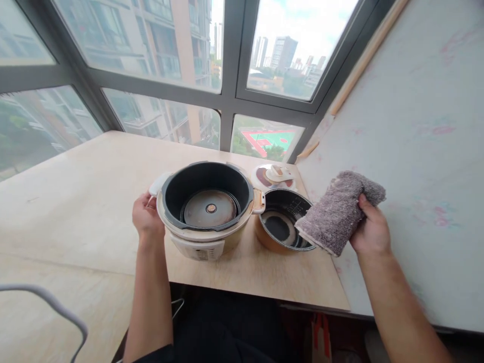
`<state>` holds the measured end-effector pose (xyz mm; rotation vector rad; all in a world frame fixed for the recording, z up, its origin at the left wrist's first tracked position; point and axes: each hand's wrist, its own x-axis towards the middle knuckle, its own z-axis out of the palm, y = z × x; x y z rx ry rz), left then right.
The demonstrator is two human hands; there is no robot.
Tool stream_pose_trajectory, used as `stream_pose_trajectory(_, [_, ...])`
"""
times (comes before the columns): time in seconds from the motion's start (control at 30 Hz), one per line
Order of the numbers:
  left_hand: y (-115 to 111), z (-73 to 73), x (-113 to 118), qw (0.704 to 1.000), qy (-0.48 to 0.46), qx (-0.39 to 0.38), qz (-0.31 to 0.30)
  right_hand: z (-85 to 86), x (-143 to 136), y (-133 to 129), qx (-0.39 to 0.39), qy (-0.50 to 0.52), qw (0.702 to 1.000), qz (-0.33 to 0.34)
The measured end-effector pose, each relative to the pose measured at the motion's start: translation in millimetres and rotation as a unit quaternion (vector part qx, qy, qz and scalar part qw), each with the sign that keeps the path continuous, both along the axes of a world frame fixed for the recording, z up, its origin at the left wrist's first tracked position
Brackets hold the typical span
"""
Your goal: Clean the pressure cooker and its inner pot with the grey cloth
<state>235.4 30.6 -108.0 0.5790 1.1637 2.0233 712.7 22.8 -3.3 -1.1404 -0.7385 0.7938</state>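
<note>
at nine o'clock from the right hand (372, 229), where a cloth (340, 212) is held, the cooker (206, 218) seems gripped by the left hand (148, 216).

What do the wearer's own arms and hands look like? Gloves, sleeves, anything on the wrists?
Left hand and right hand: both ungloved, no watch or bracelet visible. Left forearm is bare down to a dark sleeve edge at the frame bottom. Right forearm is bare; no sleeve in view. No markings or cables seen on either.
</note>
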Motion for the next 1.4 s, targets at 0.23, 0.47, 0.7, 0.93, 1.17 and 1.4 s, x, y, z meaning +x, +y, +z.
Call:
stream_pose_trajectory(0.23, [-51.8, -3.3, 56.7, 0.976, -0.010, -0.088, 0.197, -40.4, -8.3, -55.6, -0.027, 0.065, 0.997, -0.011])
stream_pose_trajectory(0.47, [-102.2, 8.3, 124.3, 0.936, 0.171, -0.023, 0.307, -74.8, -93.9, -96.7, -0.001, 0.011, 0.998, 0.066])
stream_pose_trajectory(0.7, [-136.7, -11.0, 146.7, 0.893, 0.357, 0.066, 0.267, -121.1, -181.8, -94.5, 0.211, -0.277, 0.934, 0.084])
stream_pose_trajectory(0.93, [-142.1, -19.5, 131.4, 0.899, 0.357, 0.002, 0.252, -180.2, -196.8, -101.9, 0.252, -0.387, 0.880, 0.112])
stream_pose_trajectory(1.17, [-145.7, -22.8, 155.7, 0.877, 0.444, -0.074, 0.165, -176.6, -182.9, -104.6, 0.118, -0.326, 0.915, 0.206])
stream_pose_trajectory(1.4, [-125.9, -29.1, 181.3, 0.854, 0.479, -0.159, 0.128, -181.9, -181.5, -92.3, 0.016, -0.257, 0.939, 0.226])
